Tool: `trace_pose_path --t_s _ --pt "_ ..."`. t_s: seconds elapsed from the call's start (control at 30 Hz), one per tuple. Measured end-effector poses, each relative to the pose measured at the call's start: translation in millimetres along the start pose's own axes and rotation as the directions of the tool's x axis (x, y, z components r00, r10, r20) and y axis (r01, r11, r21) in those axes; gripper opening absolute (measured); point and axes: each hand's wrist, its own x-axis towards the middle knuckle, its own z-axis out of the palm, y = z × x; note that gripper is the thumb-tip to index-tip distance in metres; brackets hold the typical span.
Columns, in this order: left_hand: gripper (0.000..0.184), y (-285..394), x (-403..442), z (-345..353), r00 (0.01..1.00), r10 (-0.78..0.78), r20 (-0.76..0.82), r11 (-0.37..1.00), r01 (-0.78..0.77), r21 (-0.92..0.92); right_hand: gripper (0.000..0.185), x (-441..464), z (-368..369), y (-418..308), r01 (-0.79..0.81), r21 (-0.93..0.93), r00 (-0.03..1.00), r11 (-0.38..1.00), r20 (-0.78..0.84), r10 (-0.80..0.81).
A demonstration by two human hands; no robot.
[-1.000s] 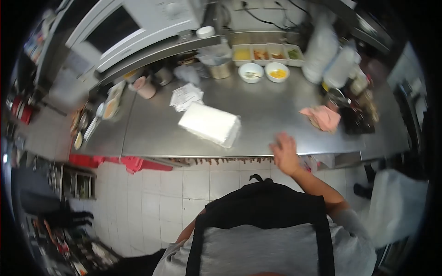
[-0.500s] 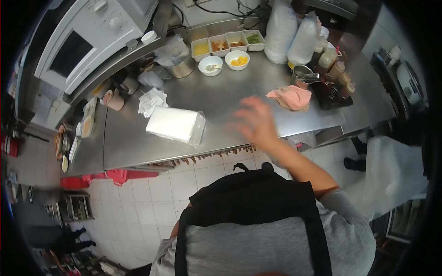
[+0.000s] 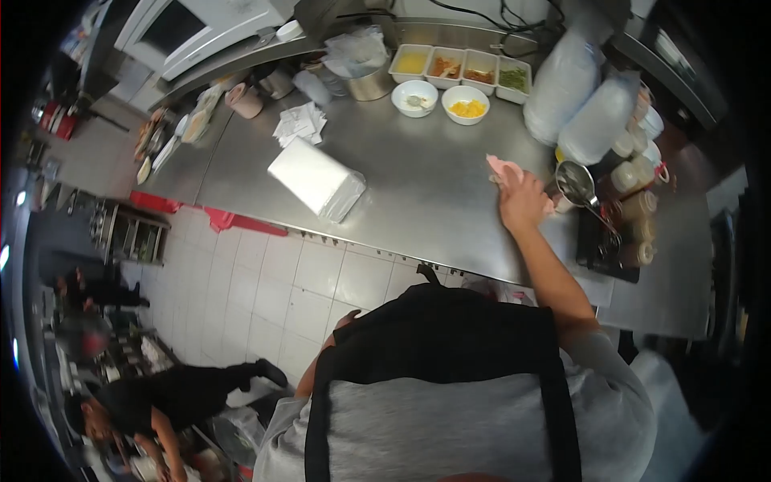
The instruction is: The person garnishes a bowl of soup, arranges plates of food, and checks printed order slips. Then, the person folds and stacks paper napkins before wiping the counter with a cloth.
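My right hand (image 3: 524,201) lies over the pink cloth (image 3: 503,169) on the right part of the steel counter (image 3: 418,189), its fingers bent around the cloth, which shows at both sides of the hand. Just right of it stands a metal cup (image 3: 575,181) with a long-handled utensil. My left hand (image 3: 348,319) hangs low beside the black apron, mostly hidden, and its fingers cannot be made out. A white plastic-wrapped pack (image 3: 315,178) rests on the counter, with crumpled white papers (image 3: 299,124) behind it.
Two white bowls (image 3: 465,105) and several square food containers (image 3: 479,69) line the back. Plastic-wrapped stacks (image 3: 564,84) and a black tray of bottles (image 3: 614,241) stand at the right. A microwave (image 3: 189,32) is at upper left. Another person (image 3: 173,402) bends over at lower left.
My right hand has moved from above the counter onto the pink cloth and closed over it. The view has turned, and another person has come into view at lower left.
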Motion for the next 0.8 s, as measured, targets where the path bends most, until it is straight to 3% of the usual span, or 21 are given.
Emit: trace_pose_path --t_s 0.17,0.33,0.37,0.47,0.53,0.57,0.6,0.67,0.73,0.77,0.8 --pt "0.048 60.1 -15.8 70.2 0.981 -0.057 -0.184 0.980 0.019 -0.200 0.038 51.0 48.0 -94.0 0.309 0.228 0.948 0.923 0.009 -0.319" --pt "0.049 80.4 -54.9 117.6 0.944 -0.169 -0.282 0.946 0.075 -0.315 0.037 87.5 74.0 -167.6 0.657 0.296 0.739 0.693 -0.075 -0.669" --pt "0.049 78.4 -67.6 125.8 0.939 -0.196 -0.283 0.939 0.097 -0.331 0.038 87.5 73.2 -170.2 0.668 0.283 0.722 0.689 -0.019 -0.692" --pt "0.049 61.2 -107.9 152.0 0.924 -0.270 -0.272 0.913 0.156 -0.378 0.035 54.8 69.8 -144.9 0.712 0.350 0.688 0.609 -0.172 -0.705" --pt "0.049 47.1 -129.6 166.1 0.916 -0.307 -0.259 0.892 0.182 -0.414 0.029 -7.8 -7.3 -122.8 0.492 0.406 0.760 0.770 0.232 -0.607" --pt "0.050 41.4 -137.8 172.8 0.910 -0.323 -0.260 0.881 0.188 -0.435 0.028 -51.4 16.4 -106.9 0.619 0.475 0.711 0.626 0.000 -0.703" --pt "0.050 35.3 -148.5 180.4 0.905 -0.337 -0.258 0.868 0.194 -0.457 0.027 -88.2 -12.6 -101.0 0.468 0.479 0.728 0.743 0.267 -0.631" --pt "0.050 26.2 -168.1 196.7 0.890 -0.367 -0.271 0.840 0.192 -0.507 0.028 -117.7 -17.1 -83.0 0.459 0.809 0.243 0.368 0.284 -0.927" --pt "0.050 19.1 -182.7 211.6 0.869 -0.378 -0.319 0.806 0.140 -0.575 0.029 -102.2 -28.8 -90.8 0.100 0.992 0.196 0.082 0.061 -0.979" --pt "0.051 14.8 -186.4 219.0 0.859 -0.375 -0.349 0.780 0.089 -0.619 0.031 -78.7 -44.1 -92.7 0.282 0.959 0.183 0.016 -0.038 -0.982" --pt "0.051 7.7 -185.0 226.7 0.853 -0.358 -0.380 0.717 -0.010 -0.697 0.035 -52.5 -73.8 -89.6 0.268 0.956 0.304 0.118 0.032 -0.952"
